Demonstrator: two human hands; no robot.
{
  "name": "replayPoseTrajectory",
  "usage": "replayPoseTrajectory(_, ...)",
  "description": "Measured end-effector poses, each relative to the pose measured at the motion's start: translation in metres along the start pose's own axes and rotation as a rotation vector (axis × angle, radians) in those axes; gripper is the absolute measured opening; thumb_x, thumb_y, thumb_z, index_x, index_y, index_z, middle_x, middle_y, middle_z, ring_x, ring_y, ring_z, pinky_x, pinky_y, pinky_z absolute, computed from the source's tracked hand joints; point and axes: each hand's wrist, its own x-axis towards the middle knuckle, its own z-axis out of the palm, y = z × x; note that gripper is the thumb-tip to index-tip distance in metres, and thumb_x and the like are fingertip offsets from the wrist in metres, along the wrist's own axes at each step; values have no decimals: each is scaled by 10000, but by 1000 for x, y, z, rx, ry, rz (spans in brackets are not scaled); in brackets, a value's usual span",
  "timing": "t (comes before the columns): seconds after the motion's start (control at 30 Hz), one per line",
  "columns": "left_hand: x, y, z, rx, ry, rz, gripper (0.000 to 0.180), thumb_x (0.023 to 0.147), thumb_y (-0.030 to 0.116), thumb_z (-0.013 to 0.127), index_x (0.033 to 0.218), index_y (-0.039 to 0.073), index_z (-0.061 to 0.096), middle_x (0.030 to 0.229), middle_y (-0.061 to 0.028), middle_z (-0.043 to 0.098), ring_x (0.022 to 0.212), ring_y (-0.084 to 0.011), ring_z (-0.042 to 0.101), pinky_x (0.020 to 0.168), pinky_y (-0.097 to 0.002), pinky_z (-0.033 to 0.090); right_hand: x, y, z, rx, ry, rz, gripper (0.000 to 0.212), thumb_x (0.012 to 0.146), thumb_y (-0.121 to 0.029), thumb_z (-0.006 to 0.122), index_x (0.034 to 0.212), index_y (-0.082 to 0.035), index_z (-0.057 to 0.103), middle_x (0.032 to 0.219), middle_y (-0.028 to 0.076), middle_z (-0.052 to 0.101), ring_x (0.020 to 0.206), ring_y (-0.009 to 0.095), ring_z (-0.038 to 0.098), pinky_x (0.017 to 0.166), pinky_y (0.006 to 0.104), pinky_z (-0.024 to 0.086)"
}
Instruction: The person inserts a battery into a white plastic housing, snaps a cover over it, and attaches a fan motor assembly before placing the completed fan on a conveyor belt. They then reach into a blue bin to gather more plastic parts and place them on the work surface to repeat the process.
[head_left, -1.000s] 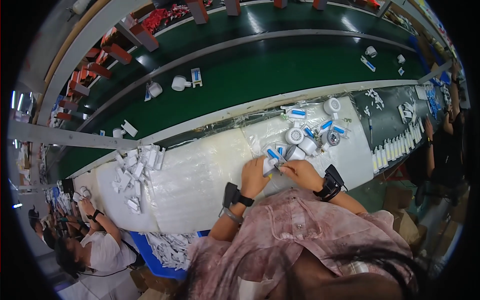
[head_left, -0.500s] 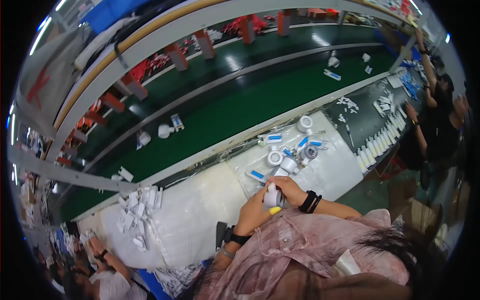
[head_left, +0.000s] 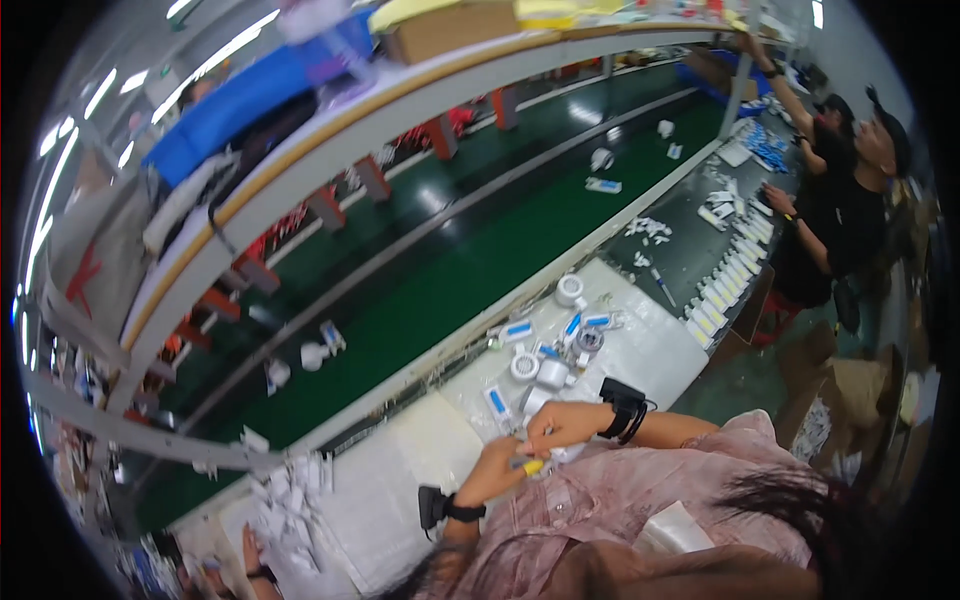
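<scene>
White film-covered table (head_left: pixel 395 475), near edge: left grip (head_left: pixel 493 472) and right grip (head_left: pixel 565 424) clasp a mostly hidden white plastic part (head_left: pixel 567 455), nearer the right.

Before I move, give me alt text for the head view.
The left hand and right hand are close together below centre, partly hiding a white part. Beyond them, round white units and blue-marked pieces lie on a pale mat; a green belt stretches behind.

Close in front of the mottled pale-pink cloth shirt (head_left: pixel 590 500), the bare left hand (head_left: pixel 497 468), its forearm (head_left: pixel 457 540) angled steeply upward, meets the bare right hand (head_left: pixel 565 424), which curls its fingers (head_left: pixel 541 424) downward, its own forearm running nearly level.
</scene>
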Motion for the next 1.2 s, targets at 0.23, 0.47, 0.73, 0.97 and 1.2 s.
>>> replayPoseTrajectory(0.23, -11, 40, 4, -566, 160, -537, 344, 923, 149, 595, 1242, 21, 577, 1097, -74, 641, 1111, -153, 551, 937, -337, 421, 0, 3, -2, 79, 138, -8, 472, 978, -348, 541, 643, -29, 638, 620, 9, 627, 600, 81, 552, 603, 256, 440)
replayPoseTrajectory(0.47, -24, 39, -3, -724, 203, -333, 538, 796, -25, 705, 1270, 21, 455, 997, -81, 620, 861, -159, 633, 729, -283, 536, -5, 12, -4, 121, 108, 15, 408, 979, -364, 538, 846, -9, 690, 681, 11, 657, 645, 68, 589, 611, 223, 453)
replayPoseTrajectory(0.73, -30, 13, -12, -830, 251, -443, 692, 741, -69, 717, 1334, 42, 378, 1065, -103, 561, 836, -199, 632, 667, -319, 547, -14, 30, 2, 608, -50, -29, 294, 975, -228, 548, 1027, 46, 642, 824, 95, 699, 767, 125, 643, 730, 242, 486)
replayPoseTrajectory(0.97, -24, 77, -8, -672, 486, -165, 632, 712, -47, 737, 1254, 40, 423, 986, -86, 585, 686, -170, 612, 556, -284, 519, -15, 21, 3, 610, -195, 16, 201, 939, -177, 609, 870, 11, 601, 705, 34, 619, 693, 105, 629, 675, 252, 491)
replayPoseTrajectory(1.2, -18, 102, -6, -638, 633, -341, 232, 901, 55, 555, 1119, 34, 478, 802, -77, 593, 623, -157, 595, 528, -282, 488, -15, -9, 22, 107, 132, 10, 212, 886, -234, 661, 816, -48, 588, 663, 21, 595, 578, 112, 586, 553, 270, 460)
